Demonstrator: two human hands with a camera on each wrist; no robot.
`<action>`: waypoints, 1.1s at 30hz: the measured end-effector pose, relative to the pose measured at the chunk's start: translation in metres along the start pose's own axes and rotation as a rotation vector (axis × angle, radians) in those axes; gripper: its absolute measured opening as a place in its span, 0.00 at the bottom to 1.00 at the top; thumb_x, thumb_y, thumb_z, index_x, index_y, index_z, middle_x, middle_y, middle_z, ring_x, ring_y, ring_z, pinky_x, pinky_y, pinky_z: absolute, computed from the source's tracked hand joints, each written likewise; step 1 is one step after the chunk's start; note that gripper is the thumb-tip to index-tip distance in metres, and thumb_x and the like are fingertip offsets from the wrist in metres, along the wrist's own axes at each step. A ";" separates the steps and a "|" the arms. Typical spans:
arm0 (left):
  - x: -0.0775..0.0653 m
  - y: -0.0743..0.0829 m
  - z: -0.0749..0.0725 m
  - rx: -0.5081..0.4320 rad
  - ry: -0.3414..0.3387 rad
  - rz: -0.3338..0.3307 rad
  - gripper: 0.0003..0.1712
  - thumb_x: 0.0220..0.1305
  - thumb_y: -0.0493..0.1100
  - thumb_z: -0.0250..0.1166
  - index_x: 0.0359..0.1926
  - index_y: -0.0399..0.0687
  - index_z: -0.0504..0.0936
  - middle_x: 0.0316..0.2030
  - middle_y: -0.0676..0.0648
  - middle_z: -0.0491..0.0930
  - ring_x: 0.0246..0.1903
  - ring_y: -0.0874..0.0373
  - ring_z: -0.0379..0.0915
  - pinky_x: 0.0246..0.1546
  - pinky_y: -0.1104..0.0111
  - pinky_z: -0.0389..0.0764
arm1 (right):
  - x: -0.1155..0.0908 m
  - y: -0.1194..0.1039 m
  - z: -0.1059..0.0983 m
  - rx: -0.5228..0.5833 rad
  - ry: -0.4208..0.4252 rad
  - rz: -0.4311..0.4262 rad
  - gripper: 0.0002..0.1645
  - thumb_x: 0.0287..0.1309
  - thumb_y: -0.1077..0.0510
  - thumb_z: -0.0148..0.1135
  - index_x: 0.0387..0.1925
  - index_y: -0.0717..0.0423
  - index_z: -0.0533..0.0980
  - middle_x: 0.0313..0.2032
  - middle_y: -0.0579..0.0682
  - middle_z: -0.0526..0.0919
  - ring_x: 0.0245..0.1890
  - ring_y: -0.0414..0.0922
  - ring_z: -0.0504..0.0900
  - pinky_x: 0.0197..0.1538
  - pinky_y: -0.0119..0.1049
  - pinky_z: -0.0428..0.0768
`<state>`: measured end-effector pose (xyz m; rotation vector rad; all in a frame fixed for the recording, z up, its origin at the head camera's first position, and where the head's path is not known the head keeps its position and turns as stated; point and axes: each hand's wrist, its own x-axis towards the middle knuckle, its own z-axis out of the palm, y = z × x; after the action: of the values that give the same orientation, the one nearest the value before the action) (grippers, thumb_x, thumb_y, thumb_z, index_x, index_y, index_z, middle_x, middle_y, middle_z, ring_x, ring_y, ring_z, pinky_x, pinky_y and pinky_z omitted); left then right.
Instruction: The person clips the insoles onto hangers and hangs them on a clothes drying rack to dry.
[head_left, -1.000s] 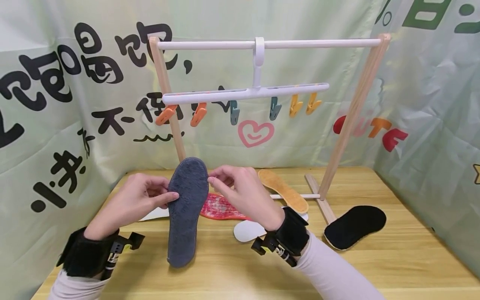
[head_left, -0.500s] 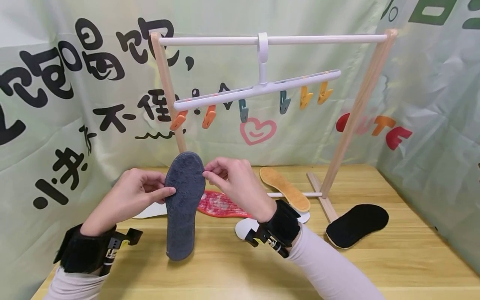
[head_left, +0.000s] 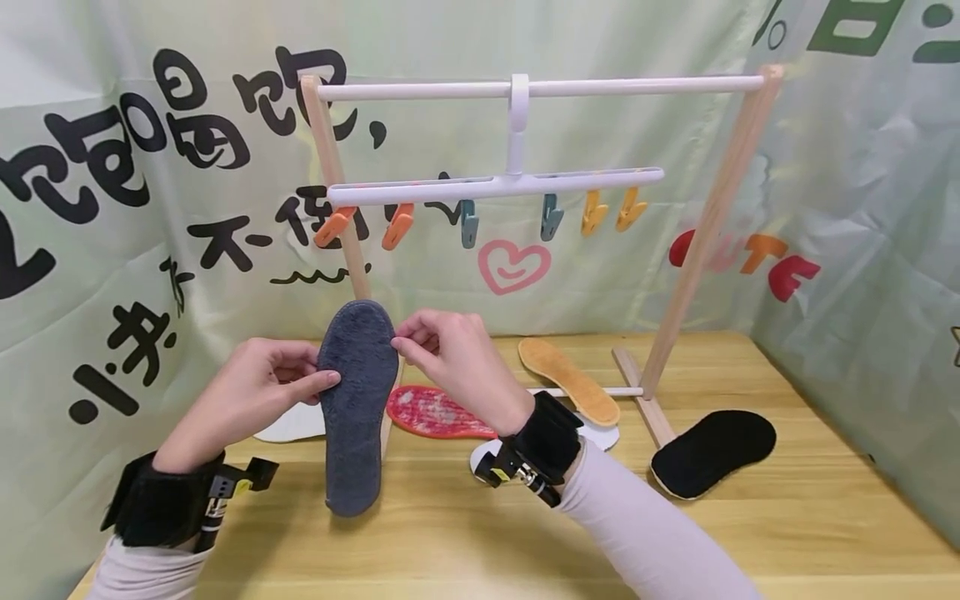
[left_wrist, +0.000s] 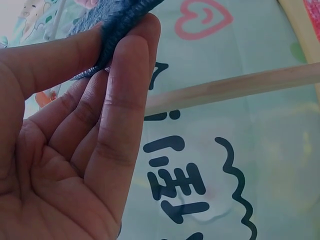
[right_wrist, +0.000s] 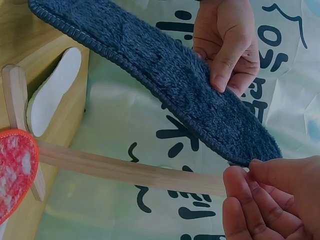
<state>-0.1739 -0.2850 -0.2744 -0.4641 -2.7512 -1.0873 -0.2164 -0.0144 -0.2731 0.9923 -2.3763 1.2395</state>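
A dark grey-blue fuzzy insole (head_left: 354,417) is held upright above the table, toe end up. My left hand (head_left: 251,396) pinches its left edge between thumb and fingers; the left wrist view shows the insole's edge (left_wrist: 120,35) between them. On the opposite edge, near the top, my right hand (head_left: 465,362) pinches it with thumb and forefinger, as the right wrist view of the insole (right_wrist: 165,75) also shows. Behind the hands, a white hanger (head_left: 495,185) hangs from a rack's bar, bearing orange clips (head_left: 398,226), grey-blue clips (head_left: 551,217) and yellow clips (head_left: 631,209).
A red-and-white insole (head_left: 435,412), an orange insole (head_left: 570,382) and a black insole (head_left: 712,454) lie on the wooden table (head_left: 825,533). White insoles lie partly hidden at the left (head_left: 296,423) and under the right wrist. The rack's wooden post (head_left: 697,242) stands at right.
Both hands have moved slightly left and up with the grey-blue insole between them. The hanger tilted more half a second ago and is now nearer level again.
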 end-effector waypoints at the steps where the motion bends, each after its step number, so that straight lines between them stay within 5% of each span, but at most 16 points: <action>1: 0.000 -0.001 0.000 0.003 0.002 -0.001 0.09 0.72 0.47 0.74 0.44 0.46 0.90 0.32 0.52 0.92 0.29 0.64 0.87 0.32 0.70 0.84 | 0.001 0.000 0.001 -0.004 -0.001 -0.001 0.07 0.71 0.56 0.72 0.44 0.56 0.88 0.35 0.48 0.93 0.32 0.35 0.88 0.41 0.25 0.85; 26: -0.002 -0.013 -0.014 -0.058 0.047 -0.023 0.12 0.74 0.43 0.71 0.47 0.37 0.88 0.34 0.45 0.92 0.31 0.64 0.90 0.36 0.67 0.90 | 0.025 -0.011 0.011 -0.047 -0.009 -0.018 0.11 0.76 0.53 0.67 0.47 0.57 0.87 0.38 0.48 0.93 0.34 0.37 0.88 0.43 0.25 0.84; 33: -0.003 -0.012 -0.016 -0.024 0.056 -0.043 0.13 0.74 0.47 0.72 0.45 0.41 0.88 0.34 0.47 0.93 0.33 0.63 0.91 0.37 0.70 0.89 | 0.031 -0.012 0.012 -0.025 -0.007 -0.009 0.16 0.77 0.52 0.65 0.54 0.59 0.85 0.43 0.50 0.93 0.39 0.40 0.91 0.47 0.28 0.86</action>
<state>-0.1749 -0.3053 -0.2714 -0.3735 -2.7146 -1.1268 -0.2301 -0.0421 -0.2567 1.0007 -2.3843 1.2020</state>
